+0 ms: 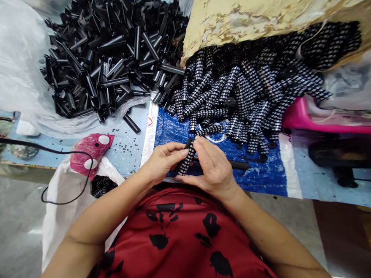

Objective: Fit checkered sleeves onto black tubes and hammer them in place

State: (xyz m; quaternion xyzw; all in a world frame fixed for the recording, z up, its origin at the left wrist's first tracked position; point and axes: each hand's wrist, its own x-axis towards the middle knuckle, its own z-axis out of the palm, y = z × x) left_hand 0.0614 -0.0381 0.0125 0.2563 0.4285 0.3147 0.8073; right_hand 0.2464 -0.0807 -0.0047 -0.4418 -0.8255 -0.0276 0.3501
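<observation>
Close to the table's front edge, a short black tube [186,163] with rows of small pale squares along it is held at a tilt between my hands. My left hand [163,161] pinches it from the left, thumb and fingers closed near its upper part, where a plain dark piece also shows. From the other side, my right hand [215,166] spans it lengthwise, fingertips at the upper end and thumb by the lower end. Just beyond my fingers lies a heap of similar patterned tubes [211,95] on a blue woven sheet [168,127].
A big pile of plain black tubes [114,72] fills a clear plastic bag [15,62] at the back left. A torn yellowish sack [243,12] spills patterned tubes. A pink pincushion-like bundle [89,156], a white bag [63,215] and a pink basin [301,116] flank the work.
</observation>
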